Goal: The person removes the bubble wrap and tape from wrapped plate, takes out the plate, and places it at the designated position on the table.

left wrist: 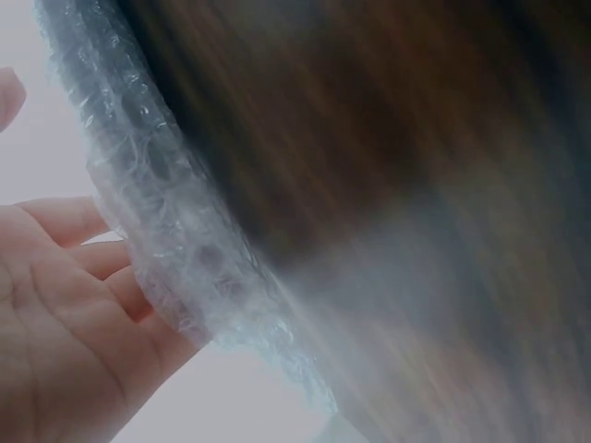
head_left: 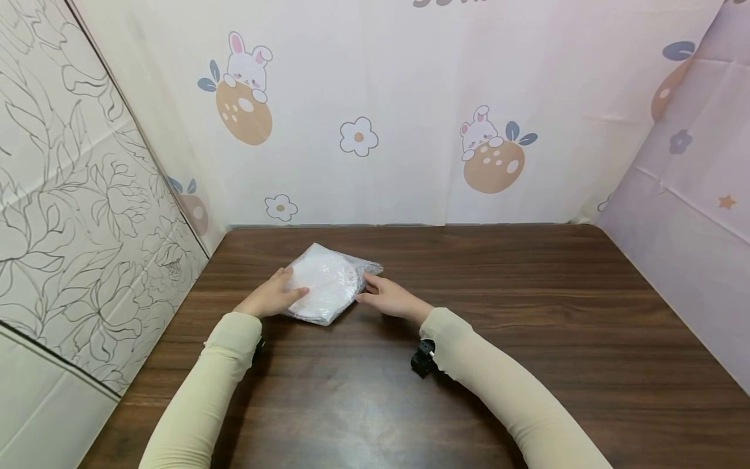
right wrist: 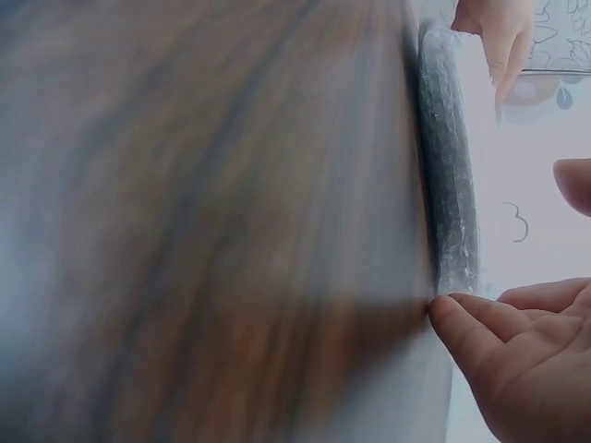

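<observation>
A flat package lies on the dark wooden table: clear bubble wrap around something white and round, like a plate. My left hand grips its left edge, the thumb over the white top and the other fingers along the side. In the left wrist view, the fingers of that hand reach behind the crinkled wrap. At the opposite edge, my right hand touches the loose wrap. The right wrist view shows its fingertips against the package's end, fingers fairly straight, thumb held apart.
The brown wood-grain table extends to the right and toward me. Behind it hangs a pale curtain printed with rabbits and flowers. A panel with line-drawn flowers borders the left side.
</observation>
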A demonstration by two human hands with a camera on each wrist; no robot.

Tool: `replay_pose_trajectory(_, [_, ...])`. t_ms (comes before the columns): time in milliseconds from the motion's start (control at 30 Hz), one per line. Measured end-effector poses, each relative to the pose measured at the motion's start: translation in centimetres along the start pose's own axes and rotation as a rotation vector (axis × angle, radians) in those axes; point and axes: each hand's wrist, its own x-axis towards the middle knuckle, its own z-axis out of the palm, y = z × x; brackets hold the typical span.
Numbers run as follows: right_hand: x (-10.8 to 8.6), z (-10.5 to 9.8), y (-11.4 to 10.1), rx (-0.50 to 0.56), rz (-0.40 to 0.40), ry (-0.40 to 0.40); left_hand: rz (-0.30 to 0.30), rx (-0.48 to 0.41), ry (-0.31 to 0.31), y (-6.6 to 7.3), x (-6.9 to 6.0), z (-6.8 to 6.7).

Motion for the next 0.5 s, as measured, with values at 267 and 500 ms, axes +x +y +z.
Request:
replay_pose_trajectory(267, [-1.4,-1.0,0.5,-0.035,-0.04,-0.003,0.0,-0.001,-0.036,1.3,0.2,0.6])
replay_pose_trajectory(500, [-2.8,-1.9,1.2,-0.038,-0.041,-0.013,0.029,0.015,-0.046,2.6,0.6,0.9])
